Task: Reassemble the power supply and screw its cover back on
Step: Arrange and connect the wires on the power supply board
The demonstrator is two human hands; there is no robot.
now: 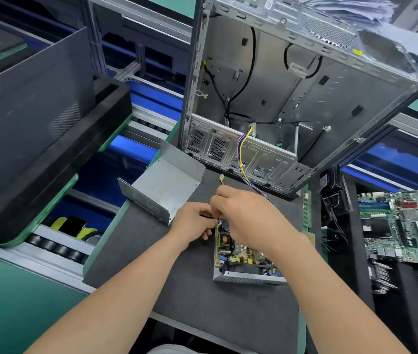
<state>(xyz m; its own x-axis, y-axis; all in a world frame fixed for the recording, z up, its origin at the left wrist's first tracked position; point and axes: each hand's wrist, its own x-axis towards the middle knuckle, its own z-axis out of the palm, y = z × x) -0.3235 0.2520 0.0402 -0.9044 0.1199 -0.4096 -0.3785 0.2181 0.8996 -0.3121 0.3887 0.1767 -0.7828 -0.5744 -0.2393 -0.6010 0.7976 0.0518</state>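
Note:
The open power supply (243, 259) lies on the dark grey mat (190, 284), its circuit board and black fan showing inside the metal base. Its bent grey metal cover (164, 185) rests separately on the mat, up and to the left. My left hand (193, 222) and my right hand (243, 215) meet over the far end of the supply, fingers curled, pinching its wires there. A purple and yellow wire bundle (242, 159) runs from under my right hand up into the computer case. What the fingertips hold exactly is hidden.
An empty metal computer case (292, 98) stands open behind the mat. A motherboard (402, 226) lies at the right, with a RAM stick (307, 210) beside the mat. Black trays (36, 129) sit on the roller conveyor at the left.

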